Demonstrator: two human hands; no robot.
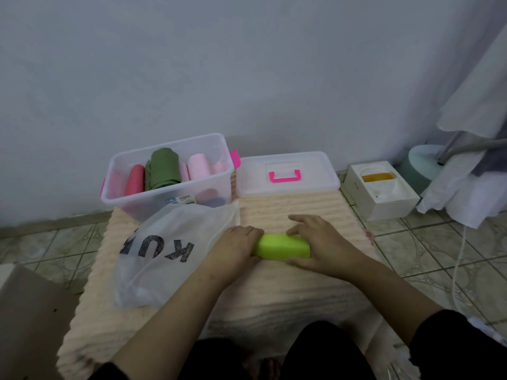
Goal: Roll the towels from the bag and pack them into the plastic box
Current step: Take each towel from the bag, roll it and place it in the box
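A lime-green towel, rolled into a tight bar, lies crosswise on a cream ribbed mat on the tiled floor. The left hand cups its left end, fingers curled over the top. The right hand wraps the right end, thumb on the near side and fingers spread over the far side; both hands press on the roll rather than pinch it.

Just left of the hands lies a translucent white bag with dark letters, slumped flat on the mat. Beyond it stands the clear plastic box with pink latches, lid off. Inside it, rolled towels stand side by side: a red one, a dark green one and a pale pink one, with more pink rolls partly hidden.

The box's clear lid, with a pink handle, lies flat to the right of the box. Further right sits a white cardboard box, open-topped
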